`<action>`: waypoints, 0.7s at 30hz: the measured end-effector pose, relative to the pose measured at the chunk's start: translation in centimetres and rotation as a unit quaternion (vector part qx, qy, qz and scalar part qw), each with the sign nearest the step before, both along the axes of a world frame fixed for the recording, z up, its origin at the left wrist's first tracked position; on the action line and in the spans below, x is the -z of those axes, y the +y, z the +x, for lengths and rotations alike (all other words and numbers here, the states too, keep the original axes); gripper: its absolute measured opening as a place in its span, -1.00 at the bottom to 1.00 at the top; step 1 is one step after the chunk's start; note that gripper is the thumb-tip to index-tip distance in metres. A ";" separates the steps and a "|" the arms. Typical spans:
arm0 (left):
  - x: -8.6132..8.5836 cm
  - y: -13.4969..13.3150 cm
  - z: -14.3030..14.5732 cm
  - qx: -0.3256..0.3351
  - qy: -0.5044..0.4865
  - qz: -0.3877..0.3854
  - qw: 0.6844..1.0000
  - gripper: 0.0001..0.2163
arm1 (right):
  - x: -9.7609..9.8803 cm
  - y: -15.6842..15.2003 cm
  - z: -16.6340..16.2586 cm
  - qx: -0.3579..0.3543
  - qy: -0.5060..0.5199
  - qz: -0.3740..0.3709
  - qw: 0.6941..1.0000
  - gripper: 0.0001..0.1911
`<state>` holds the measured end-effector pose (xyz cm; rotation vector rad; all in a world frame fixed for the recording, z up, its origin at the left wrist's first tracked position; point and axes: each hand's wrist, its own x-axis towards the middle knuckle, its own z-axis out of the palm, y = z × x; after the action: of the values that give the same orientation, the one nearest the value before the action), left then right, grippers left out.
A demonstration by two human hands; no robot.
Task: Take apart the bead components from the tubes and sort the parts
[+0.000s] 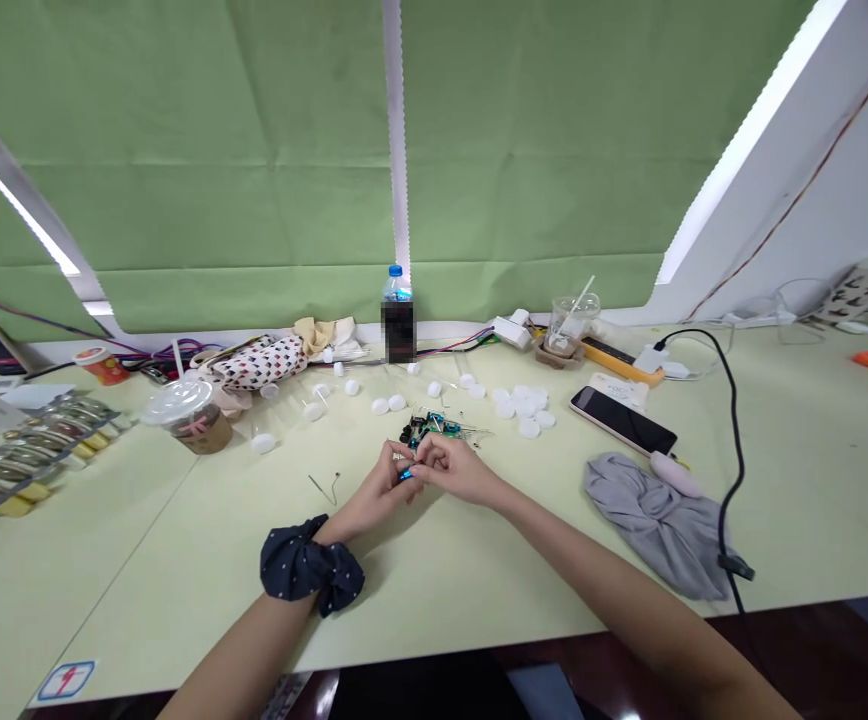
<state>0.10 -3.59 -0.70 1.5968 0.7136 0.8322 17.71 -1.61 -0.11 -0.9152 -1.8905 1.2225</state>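
Both hands meet at the middle of the table [201, 560], fingertips pinched together. My left hand [387, 480], below a dark dotted scrunchie [306, 565] on the wrist, grips a small blue part [405, 474] that looks like an electronic component. My right hand [453, 466] pinches at the same spot; whatever lies between its fingertips is too small to make out. Just beyond the fingers is a pile of small electronic components [434, 427], blue, green and black with thin wire legs. A bent wire piece [325, 489] lies to the left of my left hand.
Several white caps [524, 402] and clear tubes [263, 436] lie behind the hands. To the left stand a lidded cup [198, 425] and a row of bottles [29, 450]. At right are a phone [623, 420], a grey cloth [651, 520] and a black cable [734, 420]. A bottle [396, 285] stands at the back.
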 end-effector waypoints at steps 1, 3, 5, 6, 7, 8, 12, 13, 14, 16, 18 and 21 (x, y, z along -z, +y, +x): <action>-0.1 0.2 -0.1 0.012 0.005 -0.003 1.000 -0.78 | 0.0 0.0 0.2 -0.022 0.026 -0.021 0.999 -0.69; -0.3 0.5 -0.4 0.017 0.023 -0.002 1.000 -0.78 | 0.0 0.0 0.3 -0.054 0.067 -0.049 0.995 -0.66; -0.3 0.7 -0.6 -0.001 0.040 0.007 0.999 -0.77 | 0.0 -0.1 0.5 -0.057 0.086 -0.054 0.993 -0.64; -0.3 0.8 -0.7 -0.010 0.044 0.014 0.999 -0.76 | 0.0 -0.2 0.6 -0.052 0.088 -0.051 0.993 -0.65; -0.4 0.8 -0.7 -0.015 0.048 0.017 0.999 -0.75 | -0.1 -0.2 0.7 -0.048 0.085 -0.046 0.994 -0.66; -0.4 0.9 -0.8 -0.012 0.051 0.015 0.999 -0.75 | -0.2 -0.3 0.8 -0.046 0.080 -0.041 0.995 -0.67; -0.8 0.9 -0.9 0.007 0.041 -0.030 0.999 -0.70 | -0.2 -0.4 1.2 -0.052 0.020 0.006 0.998 -0.79; -0.8 0.9 -0.9 0.002 0.033 -0.041 0.999 -0.69 | -0.2 -0.5 1.2 -0.048 -0.001 0.031 0.998 -0.83; -0.7 0.9 -0.9 -0.006 0.027 -0.052 0.998 -0.69 | -0.1 -0.6 1.2 -0.041 -0.023 0.061 0.997 -0.87; -0.5 0.9 -0.9 -0.024 0.031 -0.078 0.996 -0.68 | 0.1 -0.7 0.9 -0.025 -0.057 0.125 0.990 -0.92; -0.1 1.0 -0.9 -0.042 0.049 -0.106 0.992 -0.67 | 0.4 -0.9 0.5 -0.013 -0.075 0.184 0.980 -0.94; 0.2 0.9 -0.8 -0.062 0.076 -0.125 0.987 -0.66 | 0.8 -1.0 0.0 -0.009 -0.081 0.230 0.970 -0.93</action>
<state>-0.67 -2.64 -0.93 1.4104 0.9946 0.6851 17.73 -2.59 -0.90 -0.7591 -2.1873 0.6819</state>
